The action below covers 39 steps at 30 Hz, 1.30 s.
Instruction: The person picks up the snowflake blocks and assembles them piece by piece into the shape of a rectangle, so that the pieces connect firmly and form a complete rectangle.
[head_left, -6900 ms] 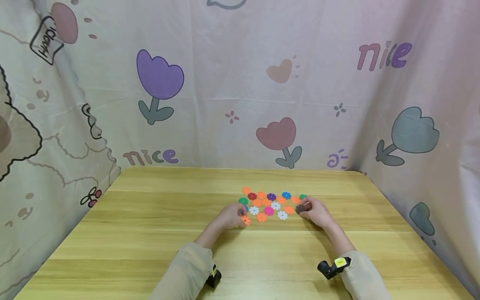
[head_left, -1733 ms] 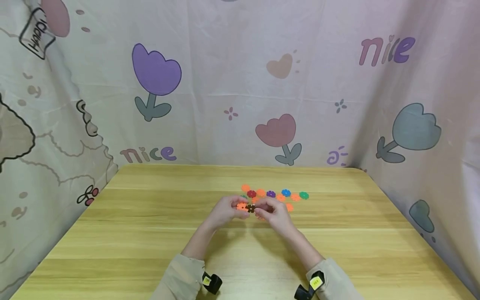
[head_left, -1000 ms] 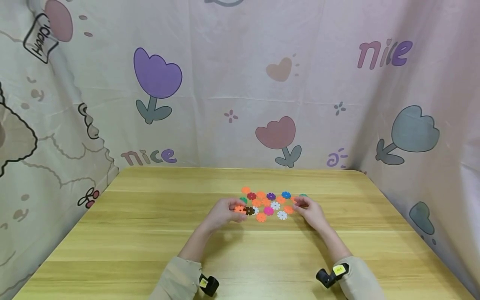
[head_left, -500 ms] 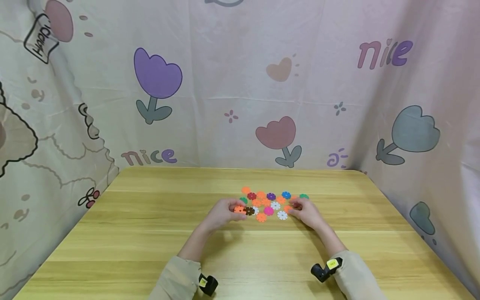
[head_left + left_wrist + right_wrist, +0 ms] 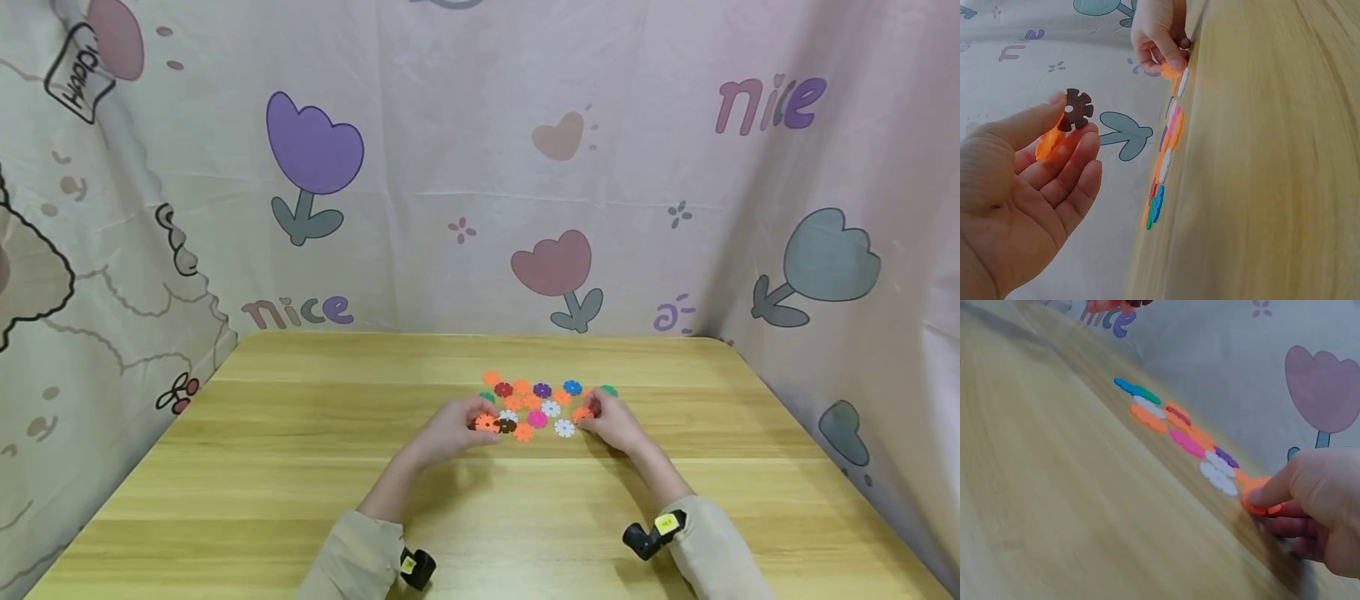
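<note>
In my left hand (image 5: 448, 429) I pinch an orange snowflake disc (image 5: 1050, 142) between thumb and fingers, raised above the table. A dark brown snowflake disc (image 5: 1076, 109) is joined to its edge and sticks out past the fingertips. My right hand (image 5: 618, 423) pinches another orange disc (image 5: 1252, 490) at the right end of the spread of discs. Between the hands lie a pink disc (image 5: 537, 419), a white disc (image 5: 564, 427), a purple disc (image 5: 542, 390), a blue disc (image 5: 572, 387) and a red disc (image 5: 503, 389).
The discs lie flat and close together on a wooden table (image 5: 300, 483). A green disc (image 5: 609, 391) lies just behind my right hand. Behind the table's far edge hangs a printed curtain (image 5: 435, 150).
The brown disc, earlier in my right hand, was brought to the left hand's orange disc and is now joined to it. My right hand moved back rightward and now pinches another orange disc.
</note>
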Each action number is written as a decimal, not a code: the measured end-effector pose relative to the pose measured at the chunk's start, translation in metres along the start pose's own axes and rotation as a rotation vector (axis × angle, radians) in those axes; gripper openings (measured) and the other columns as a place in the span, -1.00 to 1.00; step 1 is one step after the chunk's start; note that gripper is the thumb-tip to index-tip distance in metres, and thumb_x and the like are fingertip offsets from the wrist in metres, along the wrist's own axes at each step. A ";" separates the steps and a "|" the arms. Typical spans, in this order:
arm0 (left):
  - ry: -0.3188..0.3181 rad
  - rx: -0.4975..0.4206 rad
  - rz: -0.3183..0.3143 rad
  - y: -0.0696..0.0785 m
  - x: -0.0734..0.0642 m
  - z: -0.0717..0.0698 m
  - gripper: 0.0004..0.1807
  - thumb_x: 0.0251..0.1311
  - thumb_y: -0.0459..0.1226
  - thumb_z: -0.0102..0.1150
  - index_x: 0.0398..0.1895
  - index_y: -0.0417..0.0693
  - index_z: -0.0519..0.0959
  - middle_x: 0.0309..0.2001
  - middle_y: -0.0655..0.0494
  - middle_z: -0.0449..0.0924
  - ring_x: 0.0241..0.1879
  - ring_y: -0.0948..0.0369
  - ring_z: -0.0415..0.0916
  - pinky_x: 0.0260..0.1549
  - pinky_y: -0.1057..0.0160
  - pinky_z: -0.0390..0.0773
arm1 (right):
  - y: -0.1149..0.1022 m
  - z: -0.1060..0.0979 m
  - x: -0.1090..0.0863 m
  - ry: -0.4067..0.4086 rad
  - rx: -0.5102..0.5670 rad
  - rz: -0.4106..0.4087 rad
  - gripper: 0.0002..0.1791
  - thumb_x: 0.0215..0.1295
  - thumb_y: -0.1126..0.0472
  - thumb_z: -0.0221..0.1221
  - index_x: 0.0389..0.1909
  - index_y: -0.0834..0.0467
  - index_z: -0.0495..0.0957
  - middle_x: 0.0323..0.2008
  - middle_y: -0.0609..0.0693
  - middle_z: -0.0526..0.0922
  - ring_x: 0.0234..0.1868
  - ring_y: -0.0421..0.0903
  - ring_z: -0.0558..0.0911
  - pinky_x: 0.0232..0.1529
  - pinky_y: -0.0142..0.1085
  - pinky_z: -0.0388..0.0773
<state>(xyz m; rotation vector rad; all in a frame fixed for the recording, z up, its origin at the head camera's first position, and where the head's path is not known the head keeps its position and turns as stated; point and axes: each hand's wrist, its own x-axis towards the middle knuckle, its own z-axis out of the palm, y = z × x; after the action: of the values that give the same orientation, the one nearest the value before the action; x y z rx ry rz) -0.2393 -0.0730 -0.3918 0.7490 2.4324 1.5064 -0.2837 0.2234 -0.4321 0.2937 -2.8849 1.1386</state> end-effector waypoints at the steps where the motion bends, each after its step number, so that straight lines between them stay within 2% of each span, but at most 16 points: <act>1: -0.006 0.005 0.005 -0.001 0.000 0.000 -0.75 0.15 -0.27 0.22 -0.11 -0.10 0.50 0.18 -0.19 0.38 0.23 -0.18 0.21 0.13 -0.13 0.23 | -0.001 -0.001 0.000 0.004 0.010 0.000 -0.79 0.12 0.38 0.23 -0.28 0.28 0.40 -0.41 0.06 0.43 -0.36 -0.04 0.38 -0.33 -0.24 0.36; 7: -0.016 0.032 0.016 -0.003 0.000 0.000 -0.76 0.15 -0.26 0.23 -0.11 -0.09 0.51 0.10 -0.13 0.45 0.20 -0.11 0.28 0.10 -0.11 0.30 | -0.011 0.000 -0.005 0.026 0.057 -0.030 -0.85 0.16 0.41 0.18 -0.26 0.28 0.43 -0.43 0.03 0.49 -0.41 -0.08 0.45 -0.39 -0.30 0.43; 13: -0.003 0.027 0.005 -0.004 0.000 -0.001 -0.74 0.15 -0.29 0.22 -0.09 -0.13 0.51 0.11 -0.13 0.45 0.21 -0.15 0.25 0.11 -0.14 0.28 | -0.029 0.005 -0.013 -0.011 0.170 -0.059 -0.81 0.19 0.42 0.16 -0.17 0.34 0.50 -0.48 0.04 0.53 -0.51 -0.09 0.50 -0.52 -0.34 0.49; 17: 0.010 0.028 0.000 -0.005 0.000 -0.001 -0.70 0.16 -0.29 0.20 -0.04 -0.19 0.50 0.14 -0.16 0.42 0.21 -0.16 0.24 0.12 -0.13 0.26 | -0.041 0.009 -0.018 -0.045 0.251 -0.062 -0.81 0.19 0.44 0.15 -0.16 0.36 0.48 -0.51 0.08 0.52 -0.52 -0.04 0.54 -0.51 -0.28 0.55; 19: 0.019 0.034 -0.005 -0.005 0.000 -0.001 -0.67 0.16 -0.29 0.19 -0.01 -0.21 0.50 0.04 -0.15 0.48 0.01 -0.11 0.42 0.02 -0.08 0.38 | -0.046 0.011 -0.020 -0.066 0.281 -0.061 -0.82 0.20 0.43 0.14 -0.17 0.37 0.45 -0.52 0.11 0.53 -0.52 -0.02 0.56 -0.50 -0.24 0.57; 21: 0.032 0.047 -0.008 -0.006 0.001 -0.001 -0.65 0.16 -0.29 0.19 0.01 -0.22 0.50 -0.08 -0.07 0.53 -0.27 0.04 0.47 -0.15 0.05 0.48 | -0.051 0.013 -0.022 -0.097 0.309 -0.069 -0.81 0.23 0.41 0.12 -0.15 0.37 0.42 -0.52 0.15 0.55 -0.53 0.00 0.56 -0.51 -0.23 0.56; 23: 0.038 0.050 -0.015 -0.007 0.001 -0.001 -0.64 0.16 -0.28 0.19 0.02 -0.23 0.50 -0.28 0.03 0.51 -0.52 0.18 0.33 -0.40 0.21 0.45 | -0.055 0.014 -0.024 -0.132 0.337 -0.082 -0.79 0.25 0.39 0.10 -0.13 0.37 0.39 -0.52 0.20 0.56 -0.54 0.00 0.55 -0.52 -0.23 0.55; 25: 0.037 0.046 -0.019 -0.007 0.001 -0.001 -0.62 0.16 -0.27 0.19 0.04 -0.24 0.49 -0.43 0.09 0.42 -0.62 0.25 0.20 -0.56 0.31 0.35 | -0.059 0.016 -0.025 -0.164 0.368 -0.097 -0.76 0.27 0.37 0.09 -0.08 0.37 0.37 -0.50 0.25 0.57 -0.55 -0.02 0.53 -0.54 -0.25 0.53; 27: 0.037 0.036 -0.021 -0.007 0.001 -0.002 -0.61 0.17 -0.26 0.19 0.04 -0.25 0.49 -0.46 0.12 0.38 -0.64 0.27 0.17 -0.62 0.35 0.29 | -0.063 0.017 -0.026 -0.186 0.400 -0.106 -0.74 0.28 0.36 0.08 -0.05 0.37 0.36 -0.48 0.29 0.56 -0.55 -0.02 0.53 -0.53 -0.26 0.53; 30: 0.039 0.027 -0.017 -0.007 0.000 -0.002 -0.61 0.17 -0.24 0.19 0.04 -0.23 0.50 -0.39 0.10 0.44 -0.64 0.27 0.17 -0.63 0.36 0.30 | -0.069 0.020 -0.028 -0.213 0.441 -0.117 -0.69 0.30 0.35 0.07 0.02 0.38 0.35 -0.45 0.33 0.53 -0.52 -0.02 0.52 -0.50 -0.24 0.53; 33: 0.045 0.030 -0.010 -0.007 0.001 -0.001 -0.62 0.16 -0.23 0.20 0.02 -0.22 0.51 -0.28 0.11 0.49 -0.60 0.26 0.21 -0.58 0.33 0.34 | -0.074 0.022 -0.029 -0.232 0.474 -0.124 -0.61 0.30 0.34 0.08 0.10 0.41 0.33 -0.45 0.31 0.52 -0.48 0.02 0.52 -0.44 -0.21 0.54; 35: 0.048 0.038 -0.008 -0.008 0.002 -0.001 -0.63 0.16 -0.24 0.20 0.01 -0.23 0.52 -0.34 0.09 0.48 -0.57 0.25 0.23 -0.57 0.32 0.35 | -0.077 0.024 -0.029 -0.237 0.484 -0.130 -0.58 0.30 0.34 0.08 0.13 0.42 0.31 -0.45 0.28 0.51 -0.47 0.05 0.52 -0.42 -0.19 0.55; 39: 0.058 0.039 -0.004 -0.009 0.003 0.000 -0.63 0.15 -0.23 0.21 -0.01 -0.23 0.54 -0.28 0.09 0.52 -0.45 0.22 0.32 -0.45 0.27 0.42 | -0.080 0.027 -0.029 -0.233 0.499 -0.119 -0.56 0.30 0.33 0.08 0.16 0.42 0.31 -0.47 0.20 0.51 -0.46 0.09 0.51 -0.42 -0.15 0.55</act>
<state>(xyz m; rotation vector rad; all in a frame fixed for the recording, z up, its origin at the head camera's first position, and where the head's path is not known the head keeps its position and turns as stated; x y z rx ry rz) -0.2453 -0.0749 -0.3995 0.7171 2.5103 1.5036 -0.2390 0.1528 -0.4010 0.6363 -2.6631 1.9006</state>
